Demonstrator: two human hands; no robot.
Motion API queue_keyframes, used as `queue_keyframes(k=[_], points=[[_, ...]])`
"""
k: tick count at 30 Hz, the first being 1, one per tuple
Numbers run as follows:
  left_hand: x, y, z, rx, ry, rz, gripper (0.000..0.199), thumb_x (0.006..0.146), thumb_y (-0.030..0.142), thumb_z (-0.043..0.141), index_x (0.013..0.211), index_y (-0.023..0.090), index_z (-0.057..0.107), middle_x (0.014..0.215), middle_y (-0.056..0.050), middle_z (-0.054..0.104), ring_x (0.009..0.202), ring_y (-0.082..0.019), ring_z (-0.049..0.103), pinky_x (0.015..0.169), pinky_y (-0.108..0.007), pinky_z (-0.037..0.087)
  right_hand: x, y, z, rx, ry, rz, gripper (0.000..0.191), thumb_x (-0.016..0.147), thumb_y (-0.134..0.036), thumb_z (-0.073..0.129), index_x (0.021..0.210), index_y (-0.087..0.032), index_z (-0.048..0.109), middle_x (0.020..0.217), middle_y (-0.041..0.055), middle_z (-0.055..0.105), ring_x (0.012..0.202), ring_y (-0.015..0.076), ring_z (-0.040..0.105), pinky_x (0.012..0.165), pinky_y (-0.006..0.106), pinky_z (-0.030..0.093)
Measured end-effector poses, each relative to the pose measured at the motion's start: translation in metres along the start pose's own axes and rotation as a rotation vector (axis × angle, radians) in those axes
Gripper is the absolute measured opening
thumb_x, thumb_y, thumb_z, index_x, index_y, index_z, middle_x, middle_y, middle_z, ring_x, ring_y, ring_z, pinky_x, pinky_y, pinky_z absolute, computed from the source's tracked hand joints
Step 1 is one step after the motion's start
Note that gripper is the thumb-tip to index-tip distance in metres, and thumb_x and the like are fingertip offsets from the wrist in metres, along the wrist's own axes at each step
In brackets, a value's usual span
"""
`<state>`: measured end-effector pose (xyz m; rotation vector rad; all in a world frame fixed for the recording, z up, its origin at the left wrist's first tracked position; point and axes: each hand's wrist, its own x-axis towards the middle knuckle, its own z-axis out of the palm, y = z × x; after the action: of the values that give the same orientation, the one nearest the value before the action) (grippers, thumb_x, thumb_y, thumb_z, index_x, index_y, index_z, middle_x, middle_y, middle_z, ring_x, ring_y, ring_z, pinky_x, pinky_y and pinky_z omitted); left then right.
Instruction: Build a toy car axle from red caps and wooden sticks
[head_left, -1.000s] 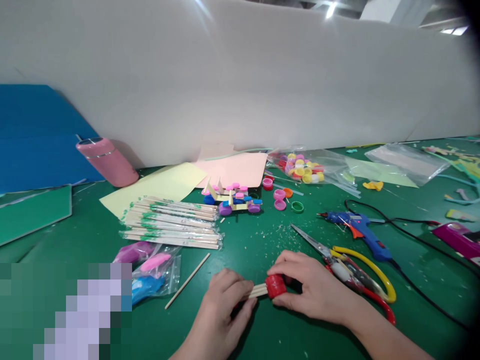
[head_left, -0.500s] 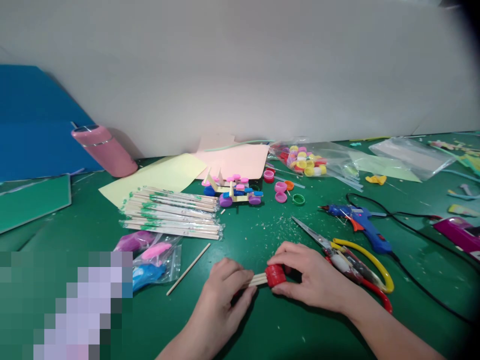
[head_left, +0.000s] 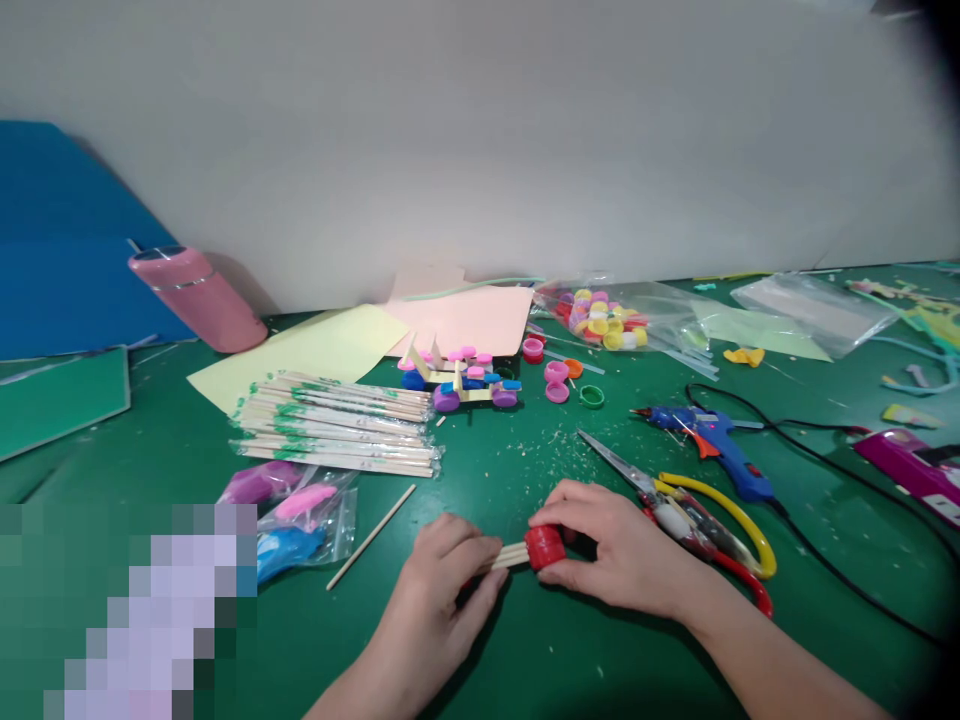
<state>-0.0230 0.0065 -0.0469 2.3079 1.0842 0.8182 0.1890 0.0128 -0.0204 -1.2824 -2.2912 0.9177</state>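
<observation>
Several thin wooden sticks (head_left: 513,556) lie side by side between my hands, low over the green table. My left hand (head_left: 448,590) pinches them near their left end, where a bit of red shows under the fingers. At their right end is a red cap-like piece (head_left: 545,547), and my right hand (head_left: 611,550) grips it between thumb and fingers. One loose wooden stick (head_left: 371,537) lies on the table left of my left hand.
Scissors (head_left: 615,462) and a blue glue gun (head_left: 712,440) with its black cord lie at right. Wrapped chopsticks (head_left: 337,425), clay bags (head_left: 300,520) and a pink bottle (head_left: 199,300) are at left. Small toy cars (head_left: 476,390) and bottle caps (head_left: 556,382) stand behind.
The whole view has shifted slightly, so things appear a little further left. Both hands keep the same hold on the sticks and the red piece.
</observation>
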Motion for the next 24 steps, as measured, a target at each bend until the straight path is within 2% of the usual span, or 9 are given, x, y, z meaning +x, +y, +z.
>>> queue_keyframes(k=[24], points=[[0.0,0.0019,0.0,0.0,-0.01,-0.008,0.011,0.08,0.013,0.052,0.084,0.014,0.063,0.071,-0.005,0.058,0.068,-0.018,0.053,0.061,-0.032,0.043,0.0012,0.0007,0.0003,0.005,0.0,0.004,0.022,0.074,-0.028,0.065,0.095,-0.023,0.061,0.09,0.0,0.058,0.082,0.0155,0.054,0.074,0.027,0.039]])
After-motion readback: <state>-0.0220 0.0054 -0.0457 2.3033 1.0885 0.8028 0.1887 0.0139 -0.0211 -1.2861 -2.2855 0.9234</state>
